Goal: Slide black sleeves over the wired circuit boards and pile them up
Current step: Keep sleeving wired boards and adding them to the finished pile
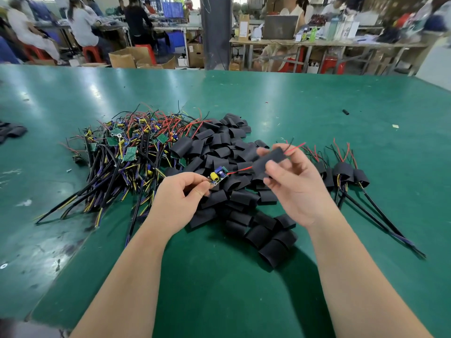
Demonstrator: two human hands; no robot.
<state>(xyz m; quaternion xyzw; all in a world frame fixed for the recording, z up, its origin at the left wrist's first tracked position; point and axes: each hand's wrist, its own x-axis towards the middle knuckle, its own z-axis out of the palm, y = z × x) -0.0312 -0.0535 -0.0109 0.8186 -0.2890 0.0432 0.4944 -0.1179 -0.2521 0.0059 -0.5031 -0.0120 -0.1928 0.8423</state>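
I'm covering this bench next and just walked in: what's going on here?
The person's left hand pinches a bare circuit board. The right hand holds a black sleeve with the board's red wire threaded through; the board is not yet inside. Unsleeved boards lie left, loose sleeves centre, finished ones right.

Two hands (180,196) (297,186), one held board (216,176), one held sleeve (268,159); heaps (127,147) (219,142) uncountable.

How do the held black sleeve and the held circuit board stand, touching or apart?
Apart. The head view shows a plain gap between the black sleeve and the circuit board, crossed only by the red wire.
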